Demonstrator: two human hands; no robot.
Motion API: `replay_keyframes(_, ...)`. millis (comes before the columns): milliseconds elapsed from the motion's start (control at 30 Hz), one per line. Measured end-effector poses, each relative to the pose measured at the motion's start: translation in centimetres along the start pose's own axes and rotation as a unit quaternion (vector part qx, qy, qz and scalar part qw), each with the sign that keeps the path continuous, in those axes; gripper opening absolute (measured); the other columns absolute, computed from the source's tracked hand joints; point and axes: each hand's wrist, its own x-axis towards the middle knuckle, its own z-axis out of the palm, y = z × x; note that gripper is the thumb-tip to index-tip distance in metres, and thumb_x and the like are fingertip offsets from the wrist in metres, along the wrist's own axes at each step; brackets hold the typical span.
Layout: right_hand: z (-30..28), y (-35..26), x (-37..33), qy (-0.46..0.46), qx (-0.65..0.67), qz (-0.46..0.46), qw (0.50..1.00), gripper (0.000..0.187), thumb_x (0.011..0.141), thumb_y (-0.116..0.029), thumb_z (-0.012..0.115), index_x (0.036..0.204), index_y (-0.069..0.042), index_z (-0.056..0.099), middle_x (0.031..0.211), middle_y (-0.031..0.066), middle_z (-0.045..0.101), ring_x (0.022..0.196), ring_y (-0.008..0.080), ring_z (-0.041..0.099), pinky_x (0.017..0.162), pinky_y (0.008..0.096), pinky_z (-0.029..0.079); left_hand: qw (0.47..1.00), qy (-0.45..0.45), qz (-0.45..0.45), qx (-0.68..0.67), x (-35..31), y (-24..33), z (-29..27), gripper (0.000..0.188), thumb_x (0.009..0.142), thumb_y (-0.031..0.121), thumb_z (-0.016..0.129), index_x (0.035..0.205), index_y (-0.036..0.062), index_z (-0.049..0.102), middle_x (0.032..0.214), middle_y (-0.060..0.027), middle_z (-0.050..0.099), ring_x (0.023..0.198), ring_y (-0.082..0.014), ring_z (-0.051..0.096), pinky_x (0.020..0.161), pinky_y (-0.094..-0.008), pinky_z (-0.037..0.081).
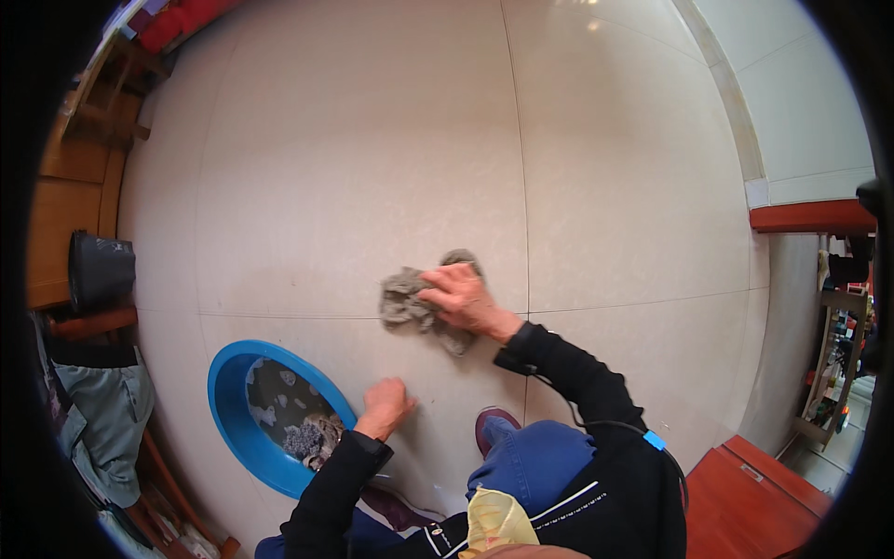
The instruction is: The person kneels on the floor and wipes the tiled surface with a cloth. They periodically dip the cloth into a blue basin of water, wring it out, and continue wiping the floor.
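Note:
A crumpled grey-brown cloth [406,300] lies on the pale tiled floor, with my right hand [459,296] over it, fingers curled into the fabric and pressing it down. Parts of the cloth stick out to both sides of the hand. Closer to me, my left hand [387,406] is closed in a fist low over the floor, with nothing showing in it. It is just right of a blue plastic basin [226,424]. Murky water [276,389] with patches of foam fills the basin's bottom, and a bunched wet cloth [315,440] sits in it.
Wooden furniture [70,214] lines the left side, with a black bag [102,270] and a grey-green garment [107,419]. A red wooden stool or cabinet [745,503] stands at the lower right. My shoe [494,429] is just behind the cloth. A wall runs along the right.

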Motion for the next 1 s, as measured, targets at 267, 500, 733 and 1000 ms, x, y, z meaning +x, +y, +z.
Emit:
replay_keyframes(267,-13.7,17.0,-2.6,0.150,-0.312,0.443,0.827,0.053,0.085,-0.024,0.065,0.134,-0.007,0.053,0.145,0.0225,0.039,0.132,0.0403,0.039,0.109,0.0497,0.032,0.994,0.056,0.002,0.092,5.1,-2.3,-5.5,0.050,0.070,0.043,0.082,0.090,0.0005,0.065,0.087,-0.0186,0.066,0.084,-0.0360,0.065,0.070,-0.0447,0.053)
replay_keyframes(500,-7.1,29.5,9.4,0.145,-0.400,0.346,0.836,0.056,0.078,-0.034,0.061,0.128,-0.007,0.057,0.141,0.0194,0.044,0.130,0.0381,0.038,0.110,0.0518,0.027,0.993,-0.002,-0.010,0.118,5.6,-1.6,-5.8,0.051,0.067,0.047,0.083,0.085,0.0012,0.068,0.084,-0.0161,0.068,0.083,-0.0323,0.067,0.068,-0.0428,0.054)
replay_keyframes(733,4.7,16.9,16.8,0.141,-0.053,0.064,0.986,0.039,0.064,-0.004,0.059,0.100,-0.011,0.072,0.116,0.0129,0.067,0.111,0.0326,0.061,0.094,0.0468,0.048,0.994,-0.033,0.000,0.104,6.0,-1.7,-5.9,0.049,0.067,0.047,0.083,0.086,0.0039,0.070,0.084,-0.0141,0.069,0.084,-0.0308,0.068,0.068,-0.0414,0.055)
replay_keyframes(1000,1.8,-1.4,2.1,-0.102,0.175,0.055,0.978,0.023,0.068,-0.010,0.067,0.091,-0.012,0.067,0.112,0.0065,0.065,0.105,0.0276,0.058,0.092,0.0419,0.042,0.987,0.007,0.000,0.160,6.0,-1.9,-5.4,0.054,0.065,0.051,0.083,0.095,0.0068,0.070,0.091,-0.0075,0.069,0.086,-0.0259,0.069,0.071,-0.0384,0.055)
